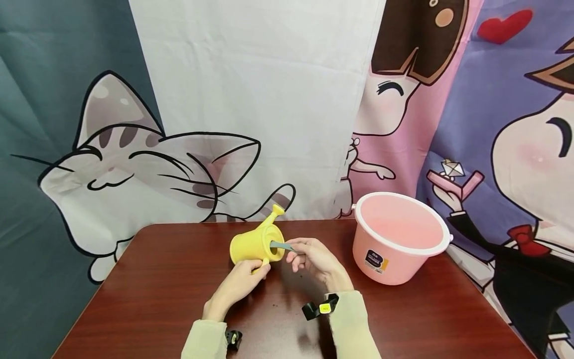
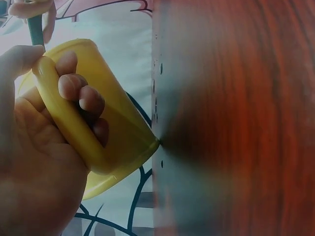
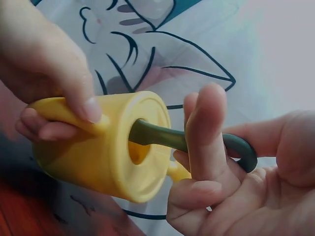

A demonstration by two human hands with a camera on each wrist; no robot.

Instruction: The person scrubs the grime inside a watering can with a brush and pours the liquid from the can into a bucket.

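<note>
A yellow toy watering can is tilted over the table, its round opening turned toward the right and its spout pointing up and back. My left hand grips the can's handle, fingers curled round it in the left wrist view. Into the opening reaches a green tool with a hooked handle; its far end is hidden inside the can. My right hand holds this tool near the hooked end, between thumb and fingers. In the left wrist view, the can's lower edge is at or close to the tabletop.
A pink bucket with a white rim stands on the right of the brown wooden table. Behind the table hangs a cloth printed with a cartoon cat and people.
</note>
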